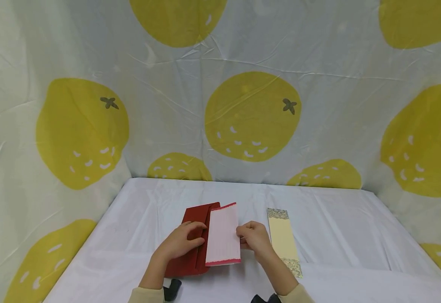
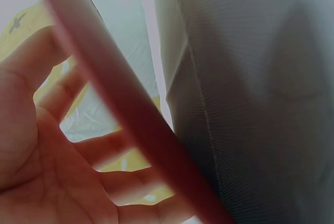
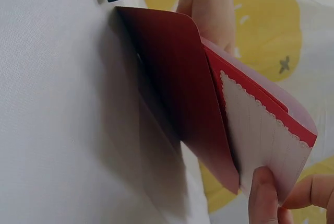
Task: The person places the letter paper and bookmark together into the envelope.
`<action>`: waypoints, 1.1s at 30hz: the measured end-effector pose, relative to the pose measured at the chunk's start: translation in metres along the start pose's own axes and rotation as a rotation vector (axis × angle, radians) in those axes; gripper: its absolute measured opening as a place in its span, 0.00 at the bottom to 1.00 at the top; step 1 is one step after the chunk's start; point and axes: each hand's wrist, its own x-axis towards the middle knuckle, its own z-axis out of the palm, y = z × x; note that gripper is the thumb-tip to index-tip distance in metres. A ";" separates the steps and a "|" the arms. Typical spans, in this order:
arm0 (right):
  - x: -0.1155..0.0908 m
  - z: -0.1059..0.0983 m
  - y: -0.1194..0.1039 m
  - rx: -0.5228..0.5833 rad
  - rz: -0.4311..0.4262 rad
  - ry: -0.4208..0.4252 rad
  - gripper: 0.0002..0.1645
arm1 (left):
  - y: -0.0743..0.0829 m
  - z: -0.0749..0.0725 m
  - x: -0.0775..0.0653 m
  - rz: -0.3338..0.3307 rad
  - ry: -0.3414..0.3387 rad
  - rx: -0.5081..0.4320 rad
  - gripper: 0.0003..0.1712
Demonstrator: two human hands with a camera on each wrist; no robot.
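A dark red envelope (image 1: 184, 263) is tilted up off the cloth in the right wrist view. On its face rests my left hand (image 1: 185, 242), the fingers spread and lightly bent. In the left wrist view the red edge (image 2: 120, 98) crosses in front of those fingers. My right hand (image 1: 254, 238) pinches the right edge of a folded pink letter sheet (image 1: 223, 240) with red scalloped borders, between thumb (image 3: 263, 198) and fingers. This lined sheet (image 3: 255, 125) overlaps the envelope's right side; whether any of it is inside, I cannot tell.
Right of the hands, a cream paper strip (image 1: 281, 240) with patterned ends lies flat on the white cloth (image 1: 338, 235). Dark straps (image 1: 173, 289) show near the cuffs. A lemon-print curtain (image 1: 167, 105) encloses the table's back and sides.
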 end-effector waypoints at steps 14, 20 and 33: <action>0.002 0.013 0.000 -0.069 -0.016 0.034 0.07 | 0.002 0.002 -0.001 -0.030 0.003 0.005 0.19; 0.003 0.021 -0.002 -0.053 -0.022 0.028 0.08 | 0.003 0.003 0.000 -0.059 0.001 -0.004 0.20; 0.001 0.032 -0.004 -0.059 -0.052 -0.023 0.07 | 0.001 0.004 0.000 -0.072 -0.004 0.001 0.19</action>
